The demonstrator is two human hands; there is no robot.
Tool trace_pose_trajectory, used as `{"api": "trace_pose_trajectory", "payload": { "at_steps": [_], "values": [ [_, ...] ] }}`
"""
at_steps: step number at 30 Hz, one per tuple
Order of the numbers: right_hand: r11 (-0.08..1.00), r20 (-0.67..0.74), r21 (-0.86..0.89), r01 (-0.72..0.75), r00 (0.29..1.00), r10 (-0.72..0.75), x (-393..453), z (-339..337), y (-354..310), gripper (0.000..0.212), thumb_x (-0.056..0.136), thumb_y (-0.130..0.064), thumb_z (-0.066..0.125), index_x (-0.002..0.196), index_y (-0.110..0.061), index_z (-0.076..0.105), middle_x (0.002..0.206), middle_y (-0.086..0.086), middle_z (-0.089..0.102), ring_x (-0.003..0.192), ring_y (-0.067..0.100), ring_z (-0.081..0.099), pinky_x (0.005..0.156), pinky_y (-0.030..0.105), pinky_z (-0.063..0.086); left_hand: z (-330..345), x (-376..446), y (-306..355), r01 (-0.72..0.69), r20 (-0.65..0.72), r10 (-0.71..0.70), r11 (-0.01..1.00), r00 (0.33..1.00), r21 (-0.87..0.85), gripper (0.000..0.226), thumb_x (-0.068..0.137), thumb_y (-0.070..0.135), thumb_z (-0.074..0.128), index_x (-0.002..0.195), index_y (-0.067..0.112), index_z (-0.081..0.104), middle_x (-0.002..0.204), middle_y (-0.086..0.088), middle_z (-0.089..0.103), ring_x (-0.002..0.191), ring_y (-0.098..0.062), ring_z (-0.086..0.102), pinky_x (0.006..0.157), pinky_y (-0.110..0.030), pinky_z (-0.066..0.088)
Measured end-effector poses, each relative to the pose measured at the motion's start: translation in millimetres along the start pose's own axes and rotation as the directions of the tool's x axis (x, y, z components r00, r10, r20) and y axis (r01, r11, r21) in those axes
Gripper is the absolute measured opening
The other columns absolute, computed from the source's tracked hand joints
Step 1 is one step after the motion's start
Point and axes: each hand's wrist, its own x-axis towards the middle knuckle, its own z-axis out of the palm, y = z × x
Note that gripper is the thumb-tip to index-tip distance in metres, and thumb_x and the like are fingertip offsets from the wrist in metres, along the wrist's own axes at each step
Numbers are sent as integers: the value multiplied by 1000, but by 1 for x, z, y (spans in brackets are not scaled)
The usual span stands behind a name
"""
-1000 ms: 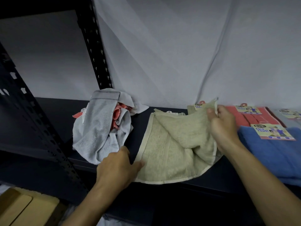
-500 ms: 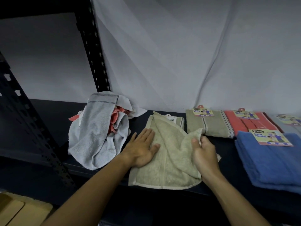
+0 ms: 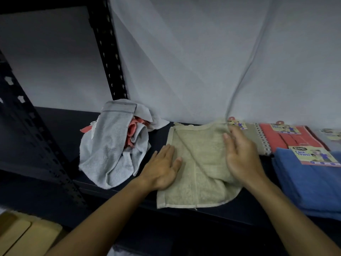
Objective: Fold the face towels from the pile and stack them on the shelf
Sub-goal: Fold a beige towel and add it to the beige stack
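Two flat hands work the soft, limp green towel point(image 3: 201, 167) spread on the shelf point(image 3: 55, 130) beside the pile point(image 3: 114, 146): left hand point(image 3: 162, 169) pressing its left edge, right hand point(image 3: 239, 156) loose-fingered over the raised fold, best pinched at its hemmed corners.

A paper label point(image 3: 317, 156) lying on the folded blue towel point(image 3: 304, 183) reads "ENE" in a dark oval, with "Face Towel" in blue letters beneath it. Like labels sit on the coral towel point(image 3: 284, 140) and the olive towel point(image 3: 258, 141) behind, but their print is too blurred to read.
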Motion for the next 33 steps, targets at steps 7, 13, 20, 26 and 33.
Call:
{"api": "trace_pose_trajectory", "payload": {
  "at_steps": [7, 13, 20, 26, 33],
  "values": [
    [710, 551, -331, 622, 738, -389, -57, 30, -27, 42, 72, -14, 36, 102, -24, 64, 78, -7, 61, 63, 17, 58, 42, 26, 37, -10, -52, -35, -87, -5, 88, 995, 996, 49, 58, 106, 45, 24, 158, 24, 11, 165, 8, 3, 143, 7, -9, 112, -13, -9],
    [697, 668, -326, 639, 677, -309, -77, 38, -27, 32, 67, -14, 53, 94, -23, 66, 87, -6, 57, 78, 16, 54, 53, 28, 48, -9, -59, -43, -137, -40, 139, 989, 989, 47, 54, 107, 38, 27, 158, 27, 13, 164, 11, 8, 138, 12, -9, 104, -3, -12],
    [713, 675, -345, 610, 689, -263, -82, 36, -33, 54, 64, -18, 75, 117, -20, 62, 106, -1, 59, 89, 18, 58, 68, 29, 53, -5, -60, -38, -96, -59, 97, 995, 994, 16, 59, 105, 44, 30, 158, 21, 18, 165, 7, 11, 149, -1, -2, 117, -17, -4],
    [705, 611, -369, 605, 730, -306, -72, 43, -31, 36, 72, -19, 67, 107, -28, 71, 91, -10, 62, 79, 13, 59, 51, 22, 40, -6, -52, -30, -79, -52, 81, 996, 995, 35, 57, 104, 44, 33, 157, 24, 21, 165, 4, 11, 151, -6, -1, 122, -27, -2],
    [833, 240, -353, 426, 902, -360, -40, 13, -32, 42, 74, -6, 37, 97, -11, 73, 85, 0, 65, 79, 21, 59, 49, 29, 49, -6, -53, -34, -104, -24, 107, 989, 994, 108, 56, 105, 46, 23, 157, 29, 16, 165, 5, 6, 150, -5, -5, 122, -29, -5]
  ]
}}
